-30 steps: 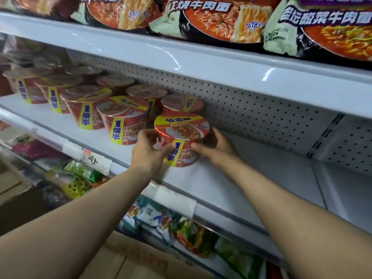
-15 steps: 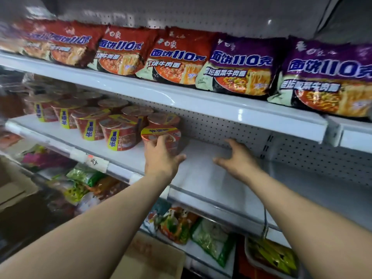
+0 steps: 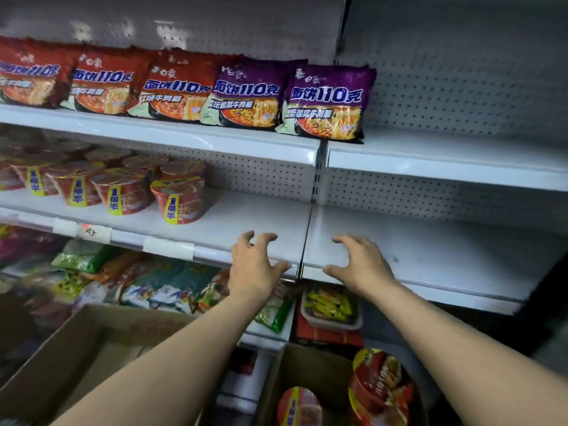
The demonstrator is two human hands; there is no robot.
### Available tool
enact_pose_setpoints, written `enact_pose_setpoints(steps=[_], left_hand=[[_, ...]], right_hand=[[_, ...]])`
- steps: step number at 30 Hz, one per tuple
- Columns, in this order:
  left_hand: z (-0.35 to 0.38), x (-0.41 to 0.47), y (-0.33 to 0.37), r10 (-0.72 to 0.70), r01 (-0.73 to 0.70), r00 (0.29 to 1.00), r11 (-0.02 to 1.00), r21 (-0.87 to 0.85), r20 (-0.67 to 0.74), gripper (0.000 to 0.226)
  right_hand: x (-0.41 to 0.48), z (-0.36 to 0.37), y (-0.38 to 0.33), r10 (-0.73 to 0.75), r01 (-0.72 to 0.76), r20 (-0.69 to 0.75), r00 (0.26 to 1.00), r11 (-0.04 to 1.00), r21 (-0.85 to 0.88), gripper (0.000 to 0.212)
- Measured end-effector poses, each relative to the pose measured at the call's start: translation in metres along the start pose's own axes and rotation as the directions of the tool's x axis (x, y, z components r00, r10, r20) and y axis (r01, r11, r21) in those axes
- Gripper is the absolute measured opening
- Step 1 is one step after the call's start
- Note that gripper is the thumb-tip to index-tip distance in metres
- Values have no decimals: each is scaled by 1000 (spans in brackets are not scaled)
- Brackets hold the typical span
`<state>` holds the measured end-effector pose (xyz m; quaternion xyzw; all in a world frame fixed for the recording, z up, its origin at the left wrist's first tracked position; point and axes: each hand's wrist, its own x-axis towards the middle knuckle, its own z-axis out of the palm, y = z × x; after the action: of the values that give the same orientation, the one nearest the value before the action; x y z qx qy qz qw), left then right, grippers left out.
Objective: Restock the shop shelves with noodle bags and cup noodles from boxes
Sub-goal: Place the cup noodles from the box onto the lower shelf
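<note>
Our left hand (image 3: 255, 265) and right hand (image 3: 359, 265) hover empty, fingers loosely spread, over the front edge of the middle shelf (image 3: 246, 216). Below that shelf, cup noodles (image 3: 381, 385) lie in a box (image 3: 307, 367); we judge them light and crushable, best cupped round the sides.

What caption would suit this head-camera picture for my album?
Empty left hand and right hand hover over the shelf by cup noodles; more cups wait in a box.
</note>
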<state>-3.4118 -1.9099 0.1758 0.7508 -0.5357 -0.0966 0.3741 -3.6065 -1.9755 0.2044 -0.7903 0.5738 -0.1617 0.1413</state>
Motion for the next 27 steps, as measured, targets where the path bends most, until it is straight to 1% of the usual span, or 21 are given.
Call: enact_pose_setpoints(steps=[4,8,11,15,17,20,23,25,27], left_hand=[[33,-22,-4,-22,21,996,1000,14,86,59],[74,-40,-30,-47,44,985,999,18,169,57],[107,-56,-57,-127,130,958,992,7,259,59],[148,-80,-106,-233,254,899,967,-7,371,64],[167,-92,-135,-285,298,864,954,34,415,68],[196,-110,-178,-380,383,794,919,96,475,79],[222,-125,-211,-440,442,742,889,125,507,89],[239,-135,-227,-460,473,702,872,127,543,89],[254,-146,-242,-470,505,659,855,117,587,84]], right_hand=[[-24,19,31,67,-69,52,996,997,40,67],[-46,59,52,119,-132,133,984,987,93,72],[-64,101,68,148,-180,188,971,970,165,72],[-82,162,91,202,-278,283,938,925,259,68],[-88,194,105,248,-355,351,903,890,285,64],[-99,246,126,315,-468,441,840,832,297,58],[-109,292,143,391,-576,497,775,762,297,50],[-113,323,157,450,-647,523,724,707,286,49],[-119,350,170,507,-713,543,669,643,278,48]])
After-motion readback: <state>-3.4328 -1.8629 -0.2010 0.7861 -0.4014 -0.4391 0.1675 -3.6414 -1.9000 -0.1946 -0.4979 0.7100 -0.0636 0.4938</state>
